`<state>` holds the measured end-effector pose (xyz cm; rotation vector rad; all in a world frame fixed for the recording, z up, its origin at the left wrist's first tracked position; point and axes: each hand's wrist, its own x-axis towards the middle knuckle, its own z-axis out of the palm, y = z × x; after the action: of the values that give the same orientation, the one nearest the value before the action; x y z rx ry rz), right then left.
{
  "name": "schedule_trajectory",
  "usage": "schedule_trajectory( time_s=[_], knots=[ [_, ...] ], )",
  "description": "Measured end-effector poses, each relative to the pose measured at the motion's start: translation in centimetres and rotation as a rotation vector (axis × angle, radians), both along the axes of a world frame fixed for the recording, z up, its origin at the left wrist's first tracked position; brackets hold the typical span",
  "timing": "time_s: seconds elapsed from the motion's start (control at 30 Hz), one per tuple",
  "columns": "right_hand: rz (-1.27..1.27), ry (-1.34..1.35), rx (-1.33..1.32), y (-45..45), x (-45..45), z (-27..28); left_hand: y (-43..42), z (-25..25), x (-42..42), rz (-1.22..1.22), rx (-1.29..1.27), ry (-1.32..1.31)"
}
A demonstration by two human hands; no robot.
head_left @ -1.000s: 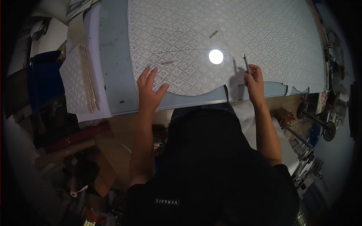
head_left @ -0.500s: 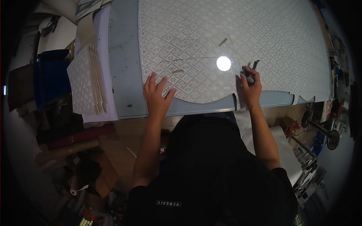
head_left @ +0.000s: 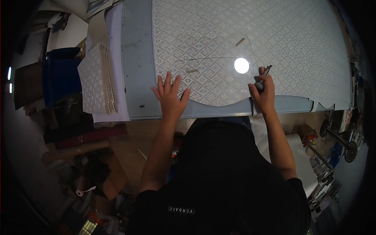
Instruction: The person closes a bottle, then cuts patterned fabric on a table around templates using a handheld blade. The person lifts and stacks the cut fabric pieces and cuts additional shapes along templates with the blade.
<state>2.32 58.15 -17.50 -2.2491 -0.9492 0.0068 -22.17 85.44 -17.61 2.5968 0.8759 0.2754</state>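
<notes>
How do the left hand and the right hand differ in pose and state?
The left hand is spread open over the patterned sheet, while the right hand is curled. The left hand holds nothing; the right hand grips a slim tool. Both are bare and close to the sheet's near edge.

The left hand (head_left: 171, 98) has spread its fingers wider on the sheet (head_left: 215, 88); the tool (head_left: 268, 71) in the right hand (head_left: 266, 94), first tilted upper left, now tilts to the upper right; the surface (head_left: 139, 58) sits further right in the frame.
</notes>
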Motion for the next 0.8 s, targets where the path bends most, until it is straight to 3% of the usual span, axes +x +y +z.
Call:
schedule_trajectory(
  time_s=[0.27, 0.33, 0.8],
  knots=[
    [-0.046, 0.13, -0.039, -0.2, -0.2, 0.5, 0.2, -0.2, 0.1, -0.033, -0.024, -0.054],
    [-0.019, 0.023, -0.061, -0.2, -0.1, 0.2, 0.3, -0.3, 0.0, -0.036, -0.019, -0.066],
    [-0.023, 0.043, -0.093, -0.3, -0.1, -0.1, 0.2, -0.6, 0.0, -0.005, -0.038, -0.123]
  ],
)
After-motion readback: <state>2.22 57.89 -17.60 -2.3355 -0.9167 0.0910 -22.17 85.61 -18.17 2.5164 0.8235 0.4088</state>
